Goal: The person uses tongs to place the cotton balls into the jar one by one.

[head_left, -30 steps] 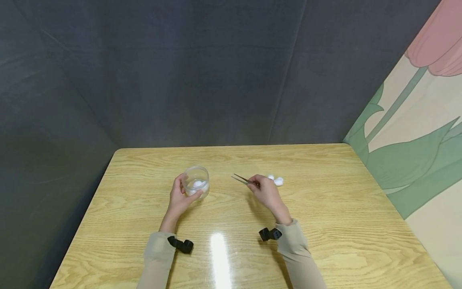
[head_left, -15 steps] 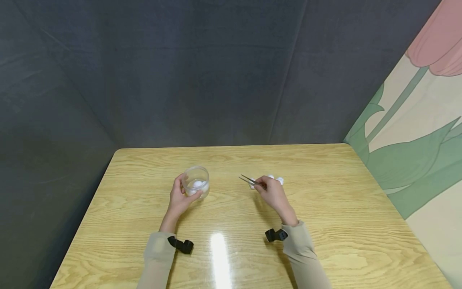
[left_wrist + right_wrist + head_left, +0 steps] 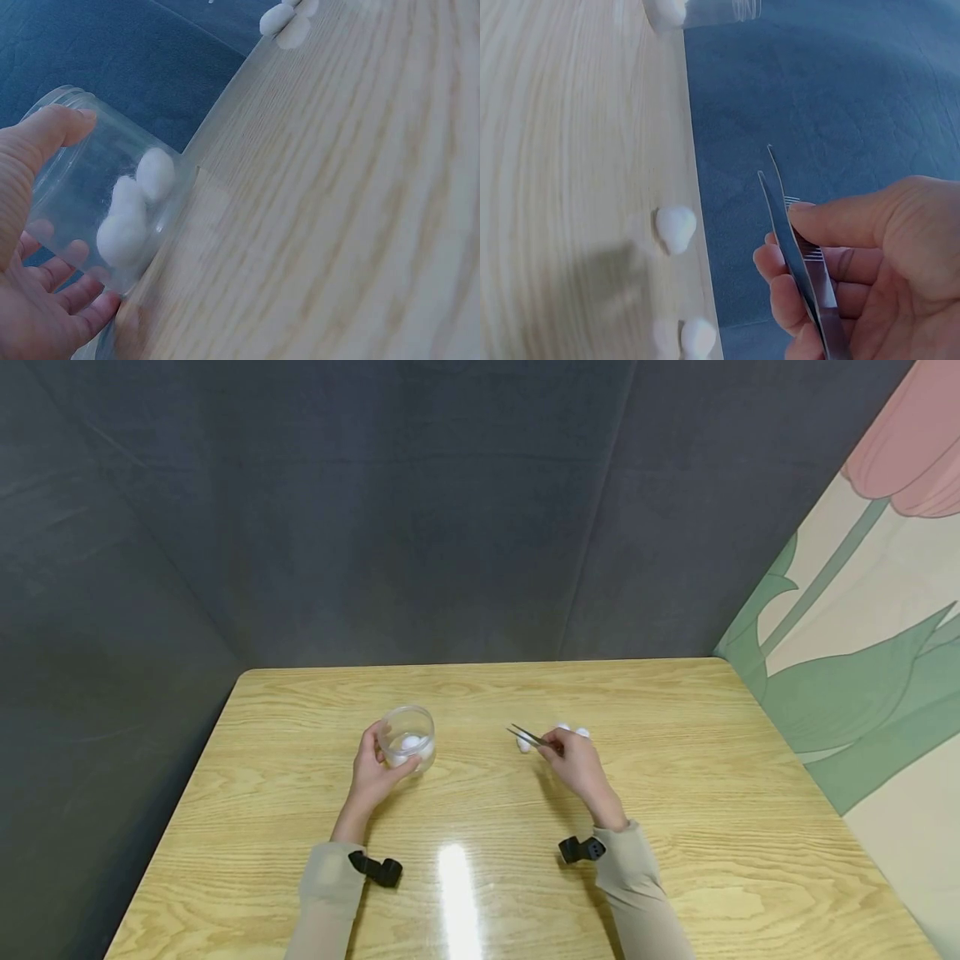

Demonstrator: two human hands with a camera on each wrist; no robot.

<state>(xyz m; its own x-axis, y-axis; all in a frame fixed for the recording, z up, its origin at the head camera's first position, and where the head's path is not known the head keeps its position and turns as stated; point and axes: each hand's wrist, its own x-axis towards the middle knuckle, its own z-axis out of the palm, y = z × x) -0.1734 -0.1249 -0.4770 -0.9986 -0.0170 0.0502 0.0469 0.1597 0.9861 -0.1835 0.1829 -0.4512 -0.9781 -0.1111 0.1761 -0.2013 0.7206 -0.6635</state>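
Observation:
My left hand (image 3: 372, 777) grips a clear round jar (image 3: 75, 172), thumb on one side near its rim and fingers on the other. White cotton balls (image 3: 122, 238) lie at the bottom of the jar. To the right, my right hand (image 3: 577, 768) pinches metal tweezers (image 3: 799, 262) between thumb and fingers. Their tips stand apart with nothing between them and point left toward the jar. In the head view a loose cotton ball (image 3: 522, 746) lies on the table beside the tweezers. More cotton balls (image 3: 582, 732) sit just beyond the right hand, partly hidden by it.
Everything stands on a light wood-grain table (image 3: 465, 810), with a bright reflection near its front. A dark cloth (image 3: 420, 527) hangs behind the back edge, and a floral panel (image 3: 862, 693) is at the right.
My right hand has moved to the right with the tweezers, and the cotton ball beside them has come into view. The left hand and the jar have stayed in place.

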